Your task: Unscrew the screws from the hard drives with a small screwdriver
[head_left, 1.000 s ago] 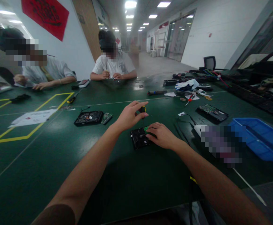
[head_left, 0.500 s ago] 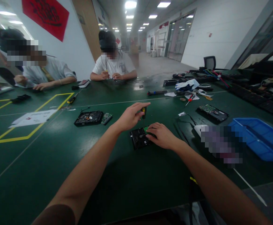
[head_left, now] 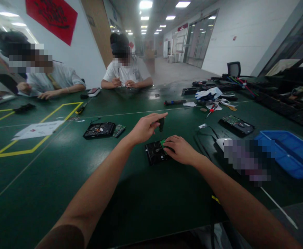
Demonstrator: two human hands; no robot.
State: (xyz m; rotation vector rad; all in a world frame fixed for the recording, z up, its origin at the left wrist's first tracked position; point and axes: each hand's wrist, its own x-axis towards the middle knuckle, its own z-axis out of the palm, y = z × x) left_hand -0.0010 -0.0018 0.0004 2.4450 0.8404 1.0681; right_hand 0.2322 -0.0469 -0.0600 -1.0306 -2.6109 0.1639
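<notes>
A black hard drive (head_left: pixel 155 154) with a green circuit board at its far right lies on the green table (head_left: pixel 94 193) in front of me. My left hand (head_left: pixel 146 127) is closed on the handle of a screwdriver (head_left: pixel 161 125), which stands upright over the drive's far edge, its index finger stretched across the top. The screwdriver's tip is too small to make out. My right hand (head_left: pixel 178 148) rests on the right side of the hard drive, fingers curled over the board and holding the drive; its grip partly hides that side.
Left lie an opened drive (head_left: pixel 99 130) and a loose circuit board (head_left: pixel 119 130). Another drive (head_left: pixel 236 125), a blue tray (head_left: pixel 288 152) and a cable (head_left: pixel 211 129) are at right. A red screwdriver (head_left: pixel 212 109) lies farther back. Two people (head_left: pixel 130 72) sit across the table.
The screwdriver handle has turned in my left hand: its yellow patch no longer shows. Both hands stay in nearly the same place, and the hard drive has not visibly moved.
</notes>
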